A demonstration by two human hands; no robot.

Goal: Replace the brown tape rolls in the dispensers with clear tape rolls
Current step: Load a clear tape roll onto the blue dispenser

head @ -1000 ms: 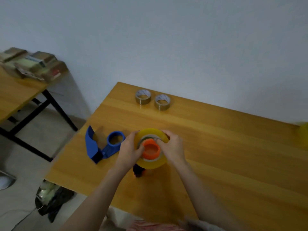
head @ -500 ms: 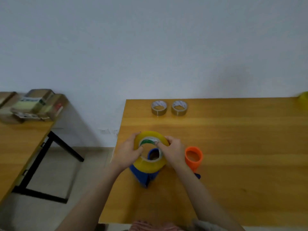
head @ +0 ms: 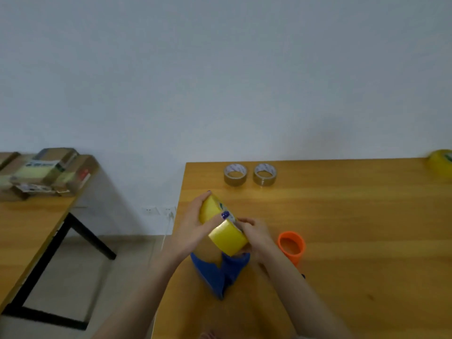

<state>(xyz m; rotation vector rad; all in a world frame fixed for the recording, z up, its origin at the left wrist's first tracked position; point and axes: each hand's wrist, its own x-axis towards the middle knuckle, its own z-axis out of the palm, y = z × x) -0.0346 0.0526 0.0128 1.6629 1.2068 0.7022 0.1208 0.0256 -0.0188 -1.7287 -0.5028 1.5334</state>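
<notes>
a clear tape roll (head: 226,232), tilted on edge, sits between two grips above the blue dispenser (head: 219,274) on the bench (head: 354,228): left hand (head: 193,228) curled around its outer band, right hand (head: 256,234) pinching its near side. two brown tape rolls (head: 235,174) lie well behind.

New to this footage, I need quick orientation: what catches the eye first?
The left hand and right hand grip a yellowish tape roll, tilted, above a blue dispenser near the left edge of the table. An orange cylinder stands just right of them; two brown tape rolls lie side by side at the far edge.
</notes>
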